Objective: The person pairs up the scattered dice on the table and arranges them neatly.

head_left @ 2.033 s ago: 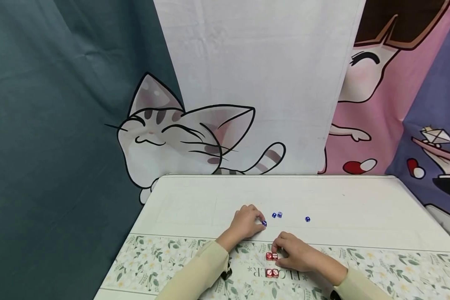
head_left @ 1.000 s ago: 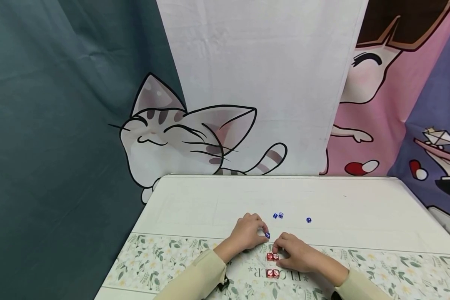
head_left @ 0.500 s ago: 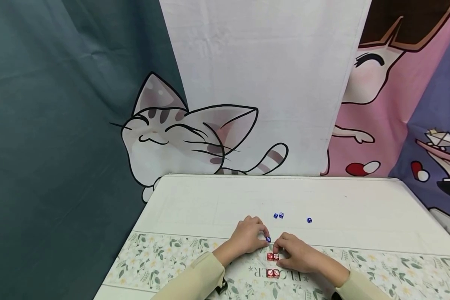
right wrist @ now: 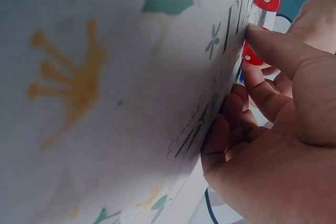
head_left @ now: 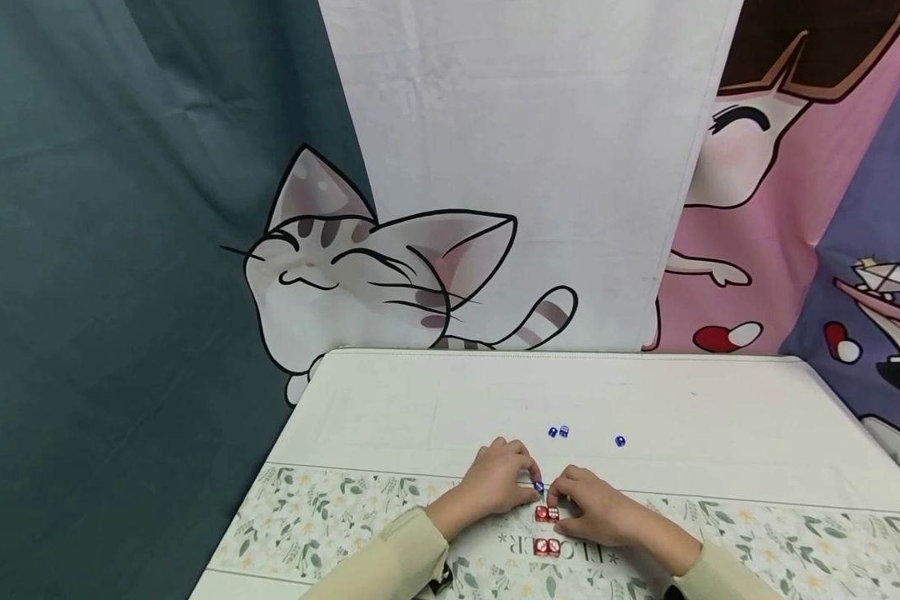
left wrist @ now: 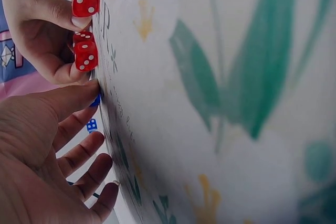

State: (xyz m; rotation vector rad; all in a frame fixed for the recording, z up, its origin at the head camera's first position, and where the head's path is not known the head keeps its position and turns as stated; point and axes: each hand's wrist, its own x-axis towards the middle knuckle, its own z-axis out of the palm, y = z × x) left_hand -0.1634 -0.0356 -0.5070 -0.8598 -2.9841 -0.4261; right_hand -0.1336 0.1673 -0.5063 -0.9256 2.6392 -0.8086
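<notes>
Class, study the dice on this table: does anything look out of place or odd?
One blue die lies alone farther right, while two other blue dice sit close together and the red dice stand in pairs, so it looks stray. Nothing appears spilled or damaged.

Both hands crowd the far red pair of dice [head_left: 547,514]: the right hand [head_left: 594,504] blocks its right side, and the left hand [head_left: 498,477], pinching a blue die [head_left: 539,487], bars its far-left approach. Toward the person, only a narrow strip separates it from the near red pair [head_left: 547,547]. Well beyond it, two blue dice [head_left: 564,432] and a lone blue die [head_left: 620,441] leave a finger-passable gap; behind them, broad tabletop [head_left: 420,400] gives free passage.
</notes>
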